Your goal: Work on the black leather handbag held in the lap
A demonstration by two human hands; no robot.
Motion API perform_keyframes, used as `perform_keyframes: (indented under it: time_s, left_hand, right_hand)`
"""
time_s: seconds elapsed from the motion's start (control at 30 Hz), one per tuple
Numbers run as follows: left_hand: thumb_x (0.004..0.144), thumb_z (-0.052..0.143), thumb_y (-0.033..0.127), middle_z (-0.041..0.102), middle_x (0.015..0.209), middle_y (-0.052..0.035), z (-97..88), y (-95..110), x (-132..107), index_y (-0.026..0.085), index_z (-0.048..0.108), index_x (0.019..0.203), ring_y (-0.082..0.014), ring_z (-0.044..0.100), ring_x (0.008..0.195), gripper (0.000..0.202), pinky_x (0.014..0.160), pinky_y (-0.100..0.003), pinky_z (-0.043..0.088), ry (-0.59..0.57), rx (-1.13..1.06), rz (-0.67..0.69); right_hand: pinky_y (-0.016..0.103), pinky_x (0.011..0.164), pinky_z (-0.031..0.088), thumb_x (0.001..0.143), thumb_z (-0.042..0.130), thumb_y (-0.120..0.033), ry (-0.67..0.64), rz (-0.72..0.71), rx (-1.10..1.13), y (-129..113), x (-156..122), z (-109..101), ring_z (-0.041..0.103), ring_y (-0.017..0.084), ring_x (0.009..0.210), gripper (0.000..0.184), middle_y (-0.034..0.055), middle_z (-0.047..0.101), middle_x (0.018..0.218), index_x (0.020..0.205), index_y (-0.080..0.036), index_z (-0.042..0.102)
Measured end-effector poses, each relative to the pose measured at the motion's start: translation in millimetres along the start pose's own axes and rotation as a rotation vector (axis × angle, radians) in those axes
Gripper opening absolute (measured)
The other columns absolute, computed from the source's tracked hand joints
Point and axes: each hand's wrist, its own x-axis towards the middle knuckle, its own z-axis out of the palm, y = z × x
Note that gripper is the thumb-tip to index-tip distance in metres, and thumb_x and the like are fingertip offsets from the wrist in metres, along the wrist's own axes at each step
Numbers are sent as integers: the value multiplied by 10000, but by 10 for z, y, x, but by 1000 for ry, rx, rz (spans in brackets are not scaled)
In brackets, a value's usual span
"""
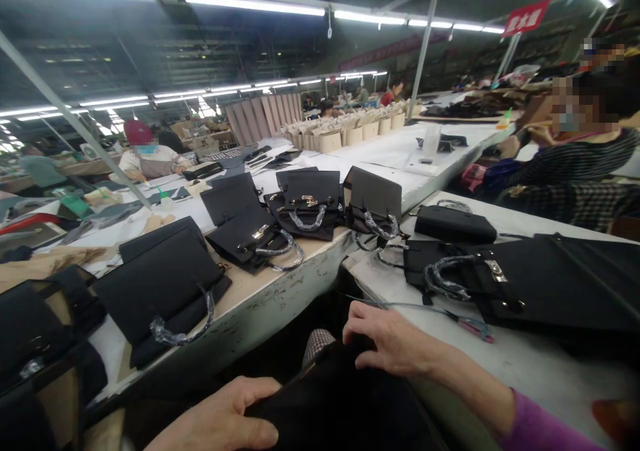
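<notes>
A black piece, apparently a handbag (pixel 345 401), lies across my lap at the bottom of the head view; most of it is dark and its lower part is cut off. My left hand (pixel 235 414) grips its left edge, thumb on the near face. At its upper right edge, my right hand (pixel 387 337) has curled fingers over the black material, the thumb bent in against it. Just right of that hand, a thin tool with a pink handle (pixel 477 329) rests on the white table. A larger black handbag (pixel 545 281) with a plastic-wrapped handle lies behind it.
Several black handbags, among them one with a wrapped handle (pixel 155 281), stand along the left bench (pixel 295 291). A small black bag (pixel 455 223) sits on the right table. Cream bags (pixel 330 139) line the far table. One co-worker (pixel 585 144) sits at right, another (pixel 150 161) at left.
</notes>
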Motion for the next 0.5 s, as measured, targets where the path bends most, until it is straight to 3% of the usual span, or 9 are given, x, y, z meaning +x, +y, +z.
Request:
perform_keyframes:
  time_s: [0.13,0.37,0.5]
  left_hand:
    - [742,674,304,650,850,6,-59,-26,-6,175,712,994,-177,557,773,285,707,-228,437,2,4,-11]
    - [777,657,349,702,996,-12,-184,-62,24,205,715,1071,-254,610,952,333,826,-266,476,51,126,-45]
    - [811,608,359,721,1022,4,-217,-71,22,242,703,1126,-285,606,1054,349,939,-293,467,96,298,-58]
  right_hand:
    - [259,812,444,674,875,-184,-8,-48,98,30,188,32,561,171,981,263,-13,526,1069,871,-241,711]
    - [249,825,452,681,875,-161,-35,-41,315,125,298,149,563,154,946,185,-19,554,988,719,-185,695]
    - [249,831,450,692,862,-141,1,44,458,118,283,195,574,148,924,146,-19,563,983,707,-185,724]
